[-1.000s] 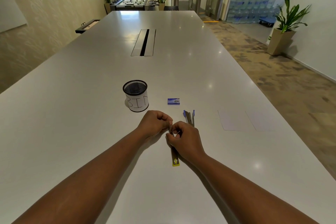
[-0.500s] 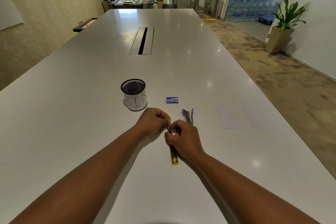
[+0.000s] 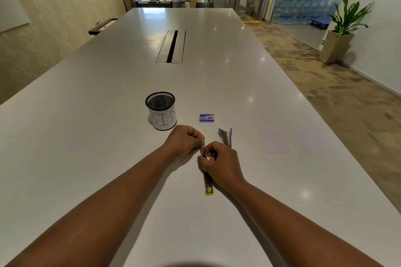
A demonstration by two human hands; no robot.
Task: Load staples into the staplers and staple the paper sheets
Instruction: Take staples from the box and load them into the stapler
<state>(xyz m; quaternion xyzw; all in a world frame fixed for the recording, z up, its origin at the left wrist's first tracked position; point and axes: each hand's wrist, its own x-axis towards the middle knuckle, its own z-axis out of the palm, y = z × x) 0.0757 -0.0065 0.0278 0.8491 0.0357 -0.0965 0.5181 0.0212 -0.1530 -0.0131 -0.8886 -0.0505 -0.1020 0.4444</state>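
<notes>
The mesh cup (image 3: pixel 161 112) bears a paper label reading "BIN".

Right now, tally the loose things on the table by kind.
Staplers: 2, yellow and blue
Staple boxes: 1
Mesh bins: 1
Paper sheets: 2, and
Total: 6

Yellow-tipped stapler (image 3: pixel 209 192), blue-ended stapler (image 3: pixel 225 136), blue staple box (image 3: pixel 206 118), black mesh bin (image 3: pixel 161 110) wrapped white, pale grey tabletop (image 3: pixel 86 136).
</notes>
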